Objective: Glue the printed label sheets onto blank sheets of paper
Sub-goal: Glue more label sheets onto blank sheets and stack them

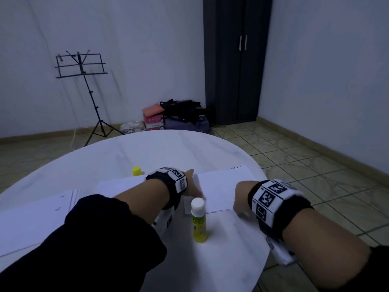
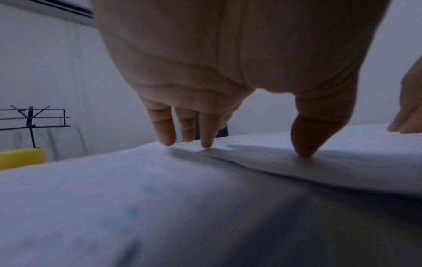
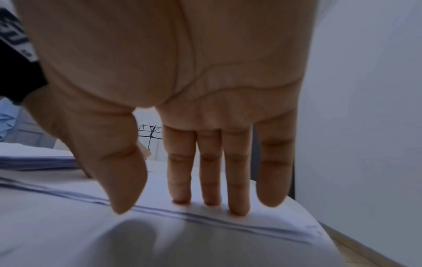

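Observation:
A white sheet lies at the middle of the round table, with small print at its far edge. My left hand presses the sheet's left edge with straight fingertips and the thumb. My right hand rests flat on the sheet's near right part, its fingers straight and pressed down near the paper's edge. An upright yellow-green glue stick with a white top stands just in front of my left hand. Its yellow cap stands apart at the back left.
A stack of white sheets lies at the table's left, and another sheet lies under my left forearm. The table edge drops off close to my right wrist. A music stand, bags and a dark cupboard stand beyond.

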The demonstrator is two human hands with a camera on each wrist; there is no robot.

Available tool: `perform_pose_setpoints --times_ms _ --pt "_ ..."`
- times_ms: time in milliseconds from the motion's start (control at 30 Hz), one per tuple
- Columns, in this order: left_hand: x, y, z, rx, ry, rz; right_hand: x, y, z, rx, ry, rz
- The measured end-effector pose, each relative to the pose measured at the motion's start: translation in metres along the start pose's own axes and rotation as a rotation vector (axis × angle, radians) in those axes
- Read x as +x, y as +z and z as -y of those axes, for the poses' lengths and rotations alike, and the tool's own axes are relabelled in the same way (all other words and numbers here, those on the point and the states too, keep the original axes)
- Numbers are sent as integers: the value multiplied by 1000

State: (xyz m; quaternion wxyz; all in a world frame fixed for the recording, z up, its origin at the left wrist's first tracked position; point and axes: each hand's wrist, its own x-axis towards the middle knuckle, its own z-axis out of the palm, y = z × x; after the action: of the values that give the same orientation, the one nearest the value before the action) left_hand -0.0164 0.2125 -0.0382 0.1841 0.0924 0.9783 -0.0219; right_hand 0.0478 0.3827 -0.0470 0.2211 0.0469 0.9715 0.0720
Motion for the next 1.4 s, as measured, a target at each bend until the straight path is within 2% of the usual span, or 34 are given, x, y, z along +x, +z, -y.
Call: perform_pose_setpoints --times_ms 100,233,433,567,667,800,1000,1167,1300,1400 --pt "8 0 1 -37 21 9 13 1 -4 -137 -48 -26" --pt "10 0 8 -61 32 -30 10 -3 2 -205 -139 -97" --pt "12 1 12 -64 45 -34 19 0 3 -99 -39 -140" --pt "13 0 12 -71 54 -18 19 1 7 -24 12 -113" --pt "9 -1 10 -103 74 -43 27 3 11 16 100 -159" --pt "4 -5 10 -138 97 -43 42 6 11 31 101 -112" --pt "2 -6 10 -45 55 -4 33 9 15 40 108 -158" --pt "-1 -7 6 -24 103 -49 35 9 17 1 135 -174" --pt "-4 -7 3 -101 152 -118 35 6 15 9 104 -170" --pt "-3 -9 9 -246 114 -142 36 5 17 25 125 -130"
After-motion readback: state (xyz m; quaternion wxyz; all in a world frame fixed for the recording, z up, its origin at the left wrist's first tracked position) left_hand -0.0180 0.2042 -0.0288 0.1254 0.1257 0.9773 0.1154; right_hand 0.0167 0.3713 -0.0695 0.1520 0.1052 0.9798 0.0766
